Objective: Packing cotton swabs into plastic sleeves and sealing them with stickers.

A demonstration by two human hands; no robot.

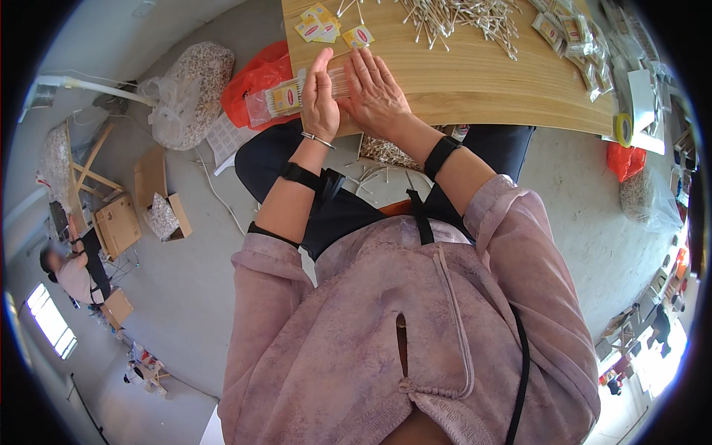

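Observation:
A clear packet of cotton swabs (282,99) with a yellow label lies at the table's near left edge, partly sticking out past it. My left hand (320,100) stands on edge across it with fingers stretched out. Beside it, my right hand (373,87) lies palm down, its fingers straight and close together. White swab sticks show in the gap between the hands; the rest is hidden under them. Just beyond my fingertips are a yellow label card (358,36) and several more label cards (319,26).
Loose cotton swabs (475,18) are heaped at the table's far side. Filled packets (575,33) pile up at the right, with a yellow tape roll (622,130) at the corner. A red plastic bag (256,83) and a sack of swabs (194,93) stand left. Another person (74,274) is far left.

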